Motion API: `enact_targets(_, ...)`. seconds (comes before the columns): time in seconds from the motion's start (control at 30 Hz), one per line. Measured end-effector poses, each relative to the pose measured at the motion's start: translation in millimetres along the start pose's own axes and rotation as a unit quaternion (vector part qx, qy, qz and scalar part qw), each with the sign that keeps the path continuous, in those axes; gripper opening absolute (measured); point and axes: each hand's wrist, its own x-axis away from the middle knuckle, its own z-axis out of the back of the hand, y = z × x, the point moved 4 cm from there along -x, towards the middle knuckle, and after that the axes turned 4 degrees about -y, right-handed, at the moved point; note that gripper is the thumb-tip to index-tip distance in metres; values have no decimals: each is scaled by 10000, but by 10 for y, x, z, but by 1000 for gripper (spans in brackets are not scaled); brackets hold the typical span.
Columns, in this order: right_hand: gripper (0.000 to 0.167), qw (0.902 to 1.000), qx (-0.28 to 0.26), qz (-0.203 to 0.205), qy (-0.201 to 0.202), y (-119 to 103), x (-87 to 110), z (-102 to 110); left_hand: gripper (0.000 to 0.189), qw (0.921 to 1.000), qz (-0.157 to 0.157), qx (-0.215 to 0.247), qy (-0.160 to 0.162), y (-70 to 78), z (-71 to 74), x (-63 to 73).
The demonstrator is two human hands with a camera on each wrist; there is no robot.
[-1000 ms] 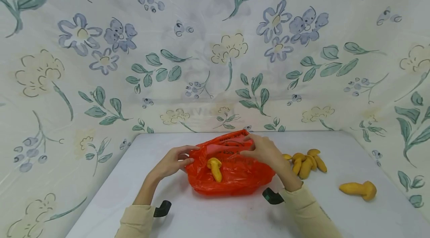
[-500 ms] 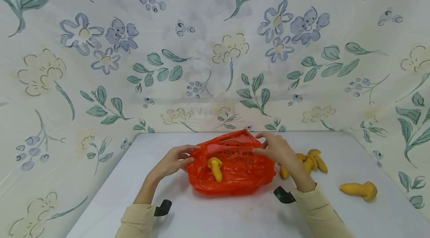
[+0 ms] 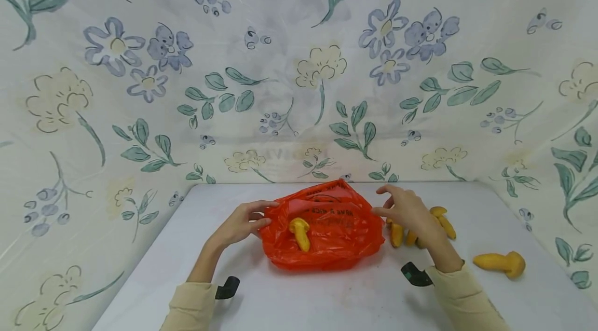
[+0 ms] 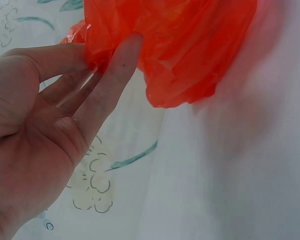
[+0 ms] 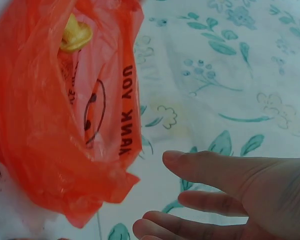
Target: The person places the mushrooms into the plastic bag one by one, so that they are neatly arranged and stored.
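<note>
A red plastic bag [image 3: 322,258] with black print lies on the white table, its mouth held apart. One yellow mushroom [image 3: 300,234] shows in the bag; its cap appears through the opening in the right wrist view. My left hand [image 3: 238,224] pinches the bag's left edge between thumb and fingers. Beside the bag's right side, my right hand [image 3: 408,214] is apart from it, fingers extended and loosely bent, holding nothing. Several more yellow mushrooms [image 3: 397,235] lie in a group beneath and behind my right hand and forearm, partly hidden.
A single yellow mushroom [image 3: 501,264] lies on its side at the right of the white table [image 3: 299,305]. A floral cloth [image 3: 299,87] rises behind the table and along both sides.
My right hand has let go of the bag's right rim and moved right, toward the mushroom group. The left hand and the mushroom in the bag stay put.
</note>
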Motion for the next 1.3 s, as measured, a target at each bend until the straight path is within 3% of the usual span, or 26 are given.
enact_targets(0.8, 67, 9982, 412, -432, -96, 601, 254, 312, 40, 9999, -96, -32, -60, 33, -10, -4)
enact_targets(1.07, 69, 9964, 836, -136, 51, 824, 337, 415, 40, 9999, -144, -48, -45, -1, -19, -2)
enact_targets(1.3, 68, 9952, 965, -122, 132, 1000, 432, 462, 40, 9998, -171, -49, -46, -11, -12, 7)
